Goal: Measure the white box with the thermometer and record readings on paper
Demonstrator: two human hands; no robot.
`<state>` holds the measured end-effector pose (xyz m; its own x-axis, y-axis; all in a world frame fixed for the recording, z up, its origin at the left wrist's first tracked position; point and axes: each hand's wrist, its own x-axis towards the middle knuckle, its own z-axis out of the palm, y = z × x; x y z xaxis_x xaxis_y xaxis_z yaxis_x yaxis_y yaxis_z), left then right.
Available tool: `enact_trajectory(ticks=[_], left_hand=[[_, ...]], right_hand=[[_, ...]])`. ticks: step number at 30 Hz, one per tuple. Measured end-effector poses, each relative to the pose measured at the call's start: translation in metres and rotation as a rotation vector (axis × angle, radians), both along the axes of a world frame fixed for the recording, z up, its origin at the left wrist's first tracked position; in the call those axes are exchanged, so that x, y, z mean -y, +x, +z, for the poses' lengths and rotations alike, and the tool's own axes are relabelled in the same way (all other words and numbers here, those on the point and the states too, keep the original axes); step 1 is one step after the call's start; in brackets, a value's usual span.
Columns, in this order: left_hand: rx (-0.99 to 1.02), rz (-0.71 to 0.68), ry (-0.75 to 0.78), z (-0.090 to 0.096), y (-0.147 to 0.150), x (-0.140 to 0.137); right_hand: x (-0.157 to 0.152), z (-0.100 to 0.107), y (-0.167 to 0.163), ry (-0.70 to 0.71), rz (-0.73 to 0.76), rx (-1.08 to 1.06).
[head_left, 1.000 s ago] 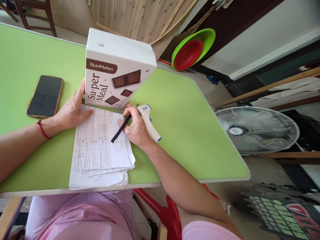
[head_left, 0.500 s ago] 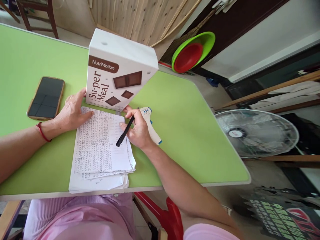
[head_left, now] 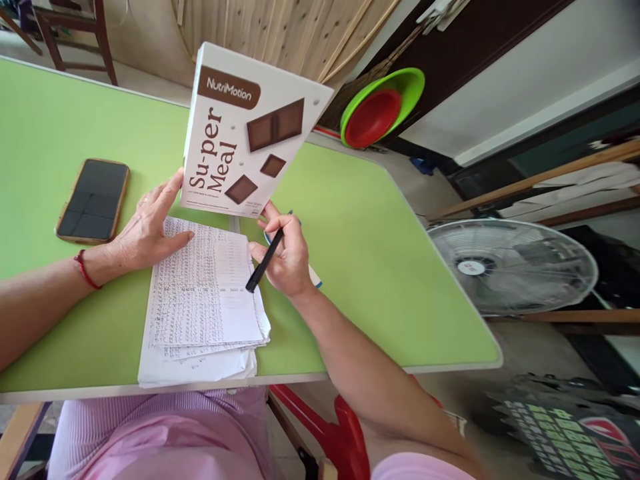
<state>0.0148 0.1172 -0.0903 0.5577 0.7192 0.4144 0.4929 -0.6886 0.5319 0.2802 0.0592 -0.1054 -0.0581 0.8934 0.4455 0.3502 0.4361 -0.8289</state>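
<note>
A white box (head_left: 225, 143) printed "NutriMotion Su-per Meal" with brown squares is tilted, its printed front facing me. My left hand (head_left: 145, 230) is spread at its lower left, fingertips at the box's edge and thumb over the handwritten sheets (head_left: 193, 293). A black pen (head_left: 267, 260) is gripped in my right hand (head_left: 287, 260), pointing down over the sheets. One finger of that hand reaches the box's lower right corner. Partly hidden behind the right hand lies a white and blue device (head_left: 315, 277).
A dark-screened phone (head_left: 93, 200) in a brown case lies left of my left hand on the green table (head_left: 380, 287). Beyond the table's right edge stands a fan (head_left: 510, 267). Green and red basins (head_left: 373, 119) sit at the back, and a red stool (head_left: 345, 427) is below.
The box has tipped and shifted up and to the right, so its top face no longer shows. Both hands have moved slightly with it, and the right hand now covers more of the device.
</note>
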Motion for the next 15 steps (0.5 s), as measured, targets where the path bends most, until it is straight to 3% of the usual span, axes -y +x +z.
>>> enact_trajectory(ticks=[15], left_hand=[[0.218,-0.001,-0.113,-0.0063,0.0094,-0.0004]], right_hand=[[-0.0061,-0.0087,-0.0048,-0.107,-0.059,-0.035]])
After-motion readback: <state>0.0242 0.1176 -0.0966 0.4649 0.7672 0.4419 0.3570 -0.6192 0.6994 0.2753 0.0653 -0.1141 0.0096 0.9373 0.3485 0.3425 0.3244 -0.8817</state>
